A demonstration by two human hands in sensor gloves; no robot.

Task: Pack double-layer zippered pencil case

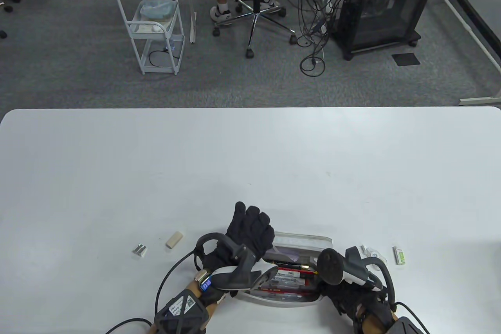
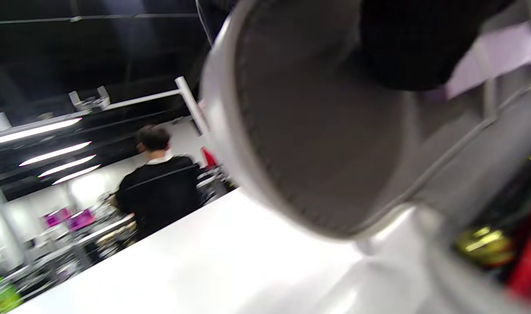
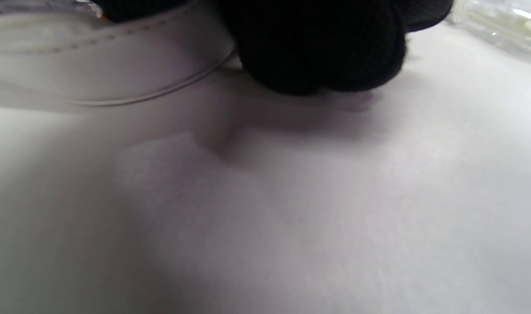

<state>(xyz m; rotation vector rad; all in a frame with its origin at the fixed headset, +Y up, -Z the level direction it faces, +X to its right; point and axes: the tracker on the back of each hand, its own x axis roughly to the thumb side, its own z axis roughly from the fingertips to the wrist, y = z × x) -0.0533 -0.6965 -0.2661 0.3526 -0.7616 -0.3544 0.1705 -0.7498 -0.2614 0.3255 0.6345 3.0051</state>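
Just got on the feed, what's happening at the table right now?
A person in sensor gloves is packing a white pencil case that lies open near the table's front edge, with pencils and pens already inside. The left hand lies over the case's left end, its fingers fairly straight. The right hand is at the case's right end, mostly hidden under its tracker. An eraser and small packets are still loose on the table.

Yellow warning triangle on black cabinet [image 1: 385, 5]

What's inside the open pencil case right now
Inside the pencil case, several pens and pencils lie lengthwise, some red. Both hands' trackers cover the ends, hiding anything there.
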